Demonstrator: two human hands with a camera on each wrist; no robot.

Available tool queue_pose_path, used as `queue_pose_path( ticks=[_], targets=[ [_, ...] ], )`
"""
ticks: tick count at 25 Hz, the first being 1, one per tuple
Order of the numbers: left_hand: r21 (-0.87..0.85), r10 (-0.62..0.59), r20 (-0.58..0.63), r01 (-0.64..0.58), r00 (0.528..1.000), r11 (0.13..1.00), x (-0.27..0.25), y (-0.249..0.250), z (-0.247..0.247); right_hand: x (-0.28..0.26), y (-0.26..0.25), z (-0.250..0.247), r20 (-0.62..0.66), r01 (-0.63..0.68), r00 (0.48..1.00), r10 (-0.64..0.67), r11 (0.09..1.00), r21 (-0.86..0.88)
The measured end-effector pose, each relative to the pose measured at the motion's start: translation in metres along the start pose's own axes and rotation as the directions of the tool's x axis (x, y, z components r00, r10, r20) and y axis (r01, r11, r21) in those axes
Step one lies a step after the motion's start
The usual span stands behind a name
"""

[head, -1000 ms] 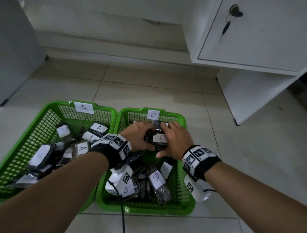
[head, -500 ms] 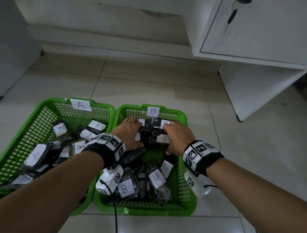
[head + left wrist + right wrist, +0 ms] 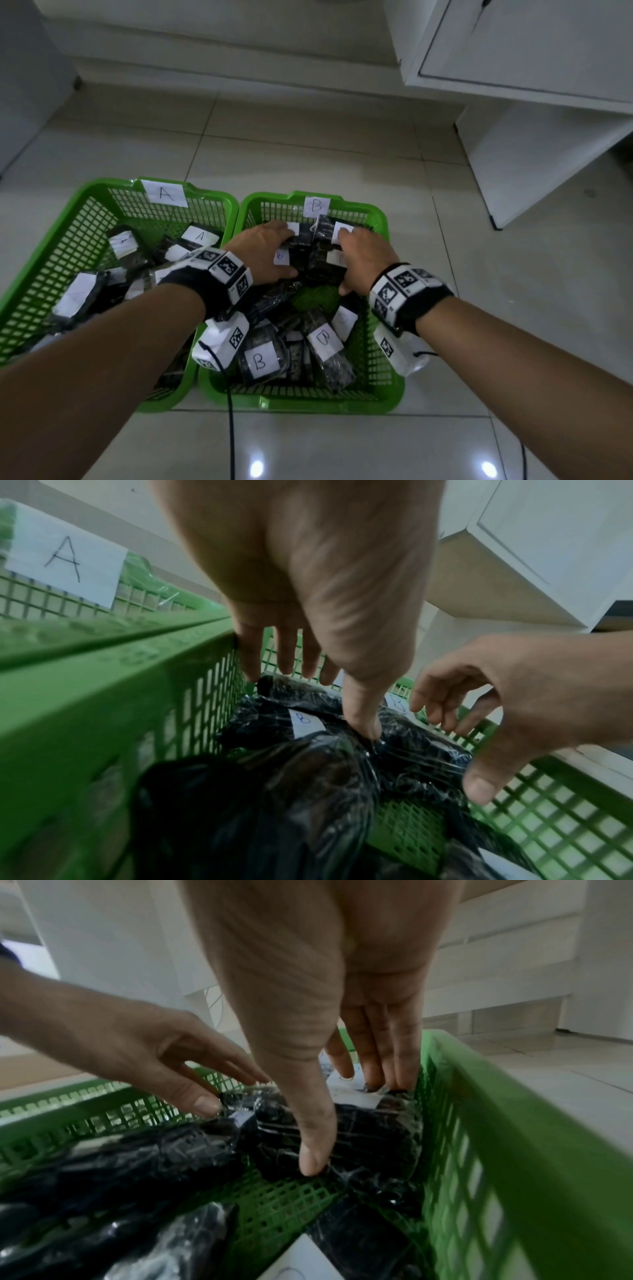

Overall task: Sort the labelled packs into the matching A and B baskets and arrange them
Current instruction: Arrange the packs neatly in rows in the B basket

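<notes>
Two green baskets stand side by side on the floor: basket A (image 3: 102, 186) on the left, basket B (image 3: 382, 222) on the right. Both my hands are at the far end of basket B. My left hand (image 3: 270, 250) and right hand (image 3: 358, 260) lie with straight fingers on a group of black B packs (image 3: 308, 255) set against the far wall. The left thumb (image 3: 363, 723) presses the packs' near edge. My right fingers (image 3: 377, 1058) touch a white label. More B packs (image 3: 260, 359) lie loose at the basket's near end. A packs (image 3: 200, 236) lie jumbled in basket A.
A white cabinet (image 3: 531, 61) overhangs the floor at the back right, and its side panel (image 3: 513, 164) reaches the tiles close to basket B. A grey unit (image 3: 20, 85) stands at the far left. A black cable (image 3: 229, 428) hangs down in front of the baskets.
Both hands have moved from the middle of basket B to its far wall, taking the packs between them along. Those packs now sit against the wall under the B tag.
</notes>
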State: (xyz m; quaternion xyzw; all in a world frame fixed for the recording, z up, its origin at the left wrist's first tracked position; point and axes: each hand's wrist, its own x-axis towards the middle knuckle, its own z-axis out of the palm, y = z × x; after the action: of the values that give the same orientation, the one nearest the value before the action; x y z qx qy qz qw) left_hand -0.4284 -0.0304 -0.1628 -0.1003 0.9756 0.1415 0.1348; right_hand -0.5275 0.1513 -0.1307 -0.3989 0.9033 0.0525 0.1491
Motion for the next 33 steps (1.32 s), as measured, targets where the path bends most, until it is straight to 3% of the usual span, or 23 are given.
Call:
queue_pose_path(
  ticks=[4, 6, 8, 11, 13, 16, 20, 22, 24, 26, 28, 30, 31, 33],
  targets=[
    [0.053, 0.025, -0.163, -0.017, 0.986, 0.998, -0.020, 0.008, -0.011, -0.015, -0.001, -0.010, -0.116, 0.015, 0.993, -0.002, 0.993, 0.115],
    [0.221, 0.007, -0.096, 0.014, 0.995, 0.975, -0.031, 0.018, -0.014, -0.026, -0.012, -0.007, -0.013, 0.020, 1.000, -0.018, 0.981, 0.193],
    [0.314, -0.014, 0.004, 0.012, 1.000, 0.949, -0.039, 0.026, -0.012, -0.039, -0.026, 0.008, 0.189, 0.057, 0.978, -0.093, 0.981, 0.185],
    [0.158, -0.032, 0.031, 0.026, 0.999, 0.987, -0.042, 0.021, -0.004, -0.054, -0.040, 0.024, 0.281, 0.131, 0.946, -0.162, 0.983, 0.127],
    [-0.128, -0.071, 0.013, 0.072, 0.997, 0.989, -0.046, 0.012, -0.007, -0.051, -0.037, 0.023, 0.321, 0.121, 0.932, -0.165, 0.981, 0.152],
    [-0.543, -0.136, -0.054, 0.085, 0.989, 0.835, -0.051, -0.001, -0.020, -0.045, -0.026, 0.016, 0.334, 0.096, 0.932, -0.142, 0.984, 0.150],
    [-0.713, -0.142, -0.040, 0.071, 0.989, 0.697, -0.054, -0.008, -0.030, -0.042, -0.011, 0.011, 0.159, 0.076, 0.980, -0.117, 0.967, 0.242],
    [-0.839, -0.183, -0.010, 0.091, 0.983, 0.536, -0.053, -0.007, -0.028, -0.041, -0.007, 0.007, 0.136, 0.069, 0.984, -0.117, 0.947, 0.313],
    [-0.942, -0.224, 0.043, 0.114, 0.974, 0.315, -0.052, -0.007, -0.026, -0.038, -0.004, 0.004, 0.133, 0.051, 0.985, -0.113, 0.916, 0.398],
    [-0.977, -0.185, 0.119, 0.148, 0.976, 0.152, -0.052, -0.005, -0.024, -0.040, -0.002, -0.005, 0.149, -0.037, 0.987, -0.059, 0.819, 0.572],
    [-0.977, -0.099, 0.193, 0.200, 0.976, 0.069, -0.054, 0.002, -0.020, -0.046, -0.003, -0.012, 0.251, -0.167, 0.965, -0.076, 0.560, 0.811],
    [-0.969, -0.056, 0.248, 0.247, 0.967, -0.029, -0.058, 0.009, -0.013, -0.052, -0.009, -0.017, 0.274, -0.218, 0.944, -0.185, 0.271, 0.937],
    [-0.965, -0.043, 0.252, 0.247, 0.967, -0.085, -0.059, 0.010, -0.010, -0.051, -0.013, -0.016, 0.241, -0.202, 0.947, -0.212, 0.192, 0.961],
    [-0.961, -0.028, 0.224, 0.216, 0.974, -0.171, -0.061, 0.008, -0.010, -0.044, -0.015, -0.016, 0.201, -0.173, 0.958, -0.206, 0.147, 0.974]
  ],
)
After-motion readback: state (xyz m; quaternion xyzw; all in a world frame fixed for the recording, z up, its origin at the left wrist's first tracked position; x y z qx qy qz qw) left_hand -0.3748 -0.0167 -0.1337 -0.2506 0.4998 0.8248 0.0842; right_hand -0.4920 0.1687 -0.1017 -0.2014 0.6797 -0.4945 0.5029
